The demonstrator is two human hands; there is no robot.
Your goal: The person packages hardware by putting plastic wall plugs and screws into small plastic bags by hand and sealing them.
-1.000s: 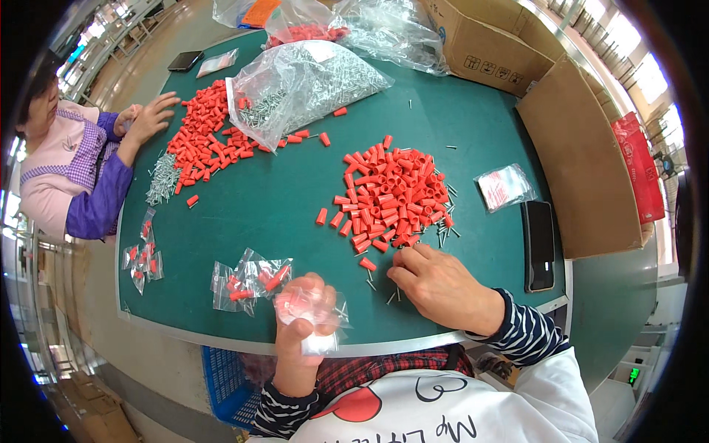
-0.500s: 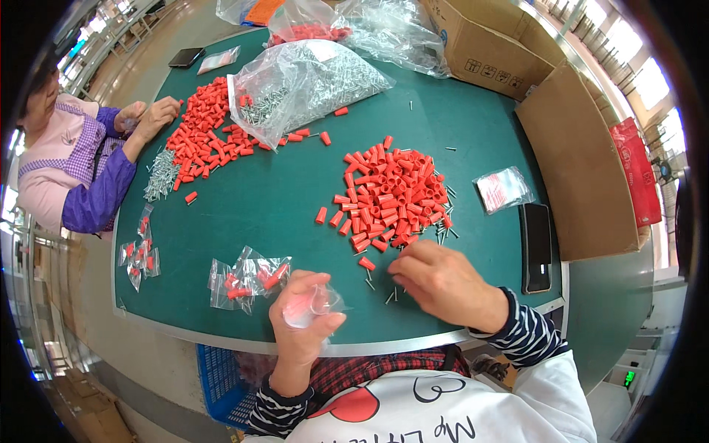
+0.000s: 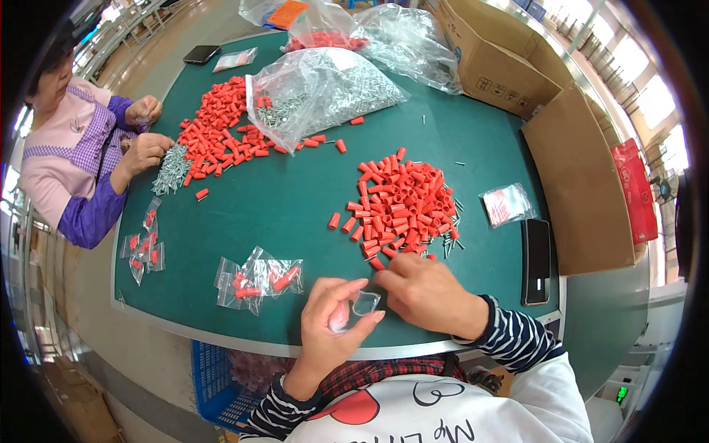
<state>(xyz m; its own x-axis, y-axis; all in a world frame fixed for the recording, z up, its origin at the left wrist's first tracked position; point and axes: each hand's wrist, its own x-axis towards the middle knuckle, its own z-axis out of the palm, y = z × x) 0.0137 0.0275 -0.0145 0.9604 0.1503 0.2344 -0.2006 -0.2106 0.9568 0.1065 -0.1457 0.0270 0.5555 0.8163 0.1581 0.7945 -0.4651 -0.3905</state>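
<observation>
Left hand: I see the left hand [image 3: 325, 317] near the front edge of the green-topped desk [image 3: 288, 199]. Its grip is pinching a small clear plastic bag [image 3: 366, 303] between thumb and finger, and the bag's mouth is wide and round.
Right hand: The right hand [image 3: 437, 297] is just beside the small bag, back of the hand up, fingers bent in. I cannot tell from here if its grip is pinching anything.
Red caps: A big pile of red, hollow plastic caps [image 3: 405, 203] sits on the desk, past the right hand. One loose red cap [image 3: 377, 263] lies just by the right fingertips.
Screws: Thin silver metal screws [image 3: 453, 241] poke out at the pile's right side.
Packed bags: Left of the left hand I see a bunch of clear bags with red caps inside [image 3: 260, 282].
Big bag: A large clear plastic bag full of silver screws [image 3: 336, 88] lies farther back.
Right side: A black phone [image 3: 535, 262] lies near the desk's edge, by a brown cardboard box [image 3: 580, 188].
Other person: A co-worker in purple sleeves [image 3: 88, 214] sits at the left, hands beside another red pile [image 3: 218, 129].
</observation>
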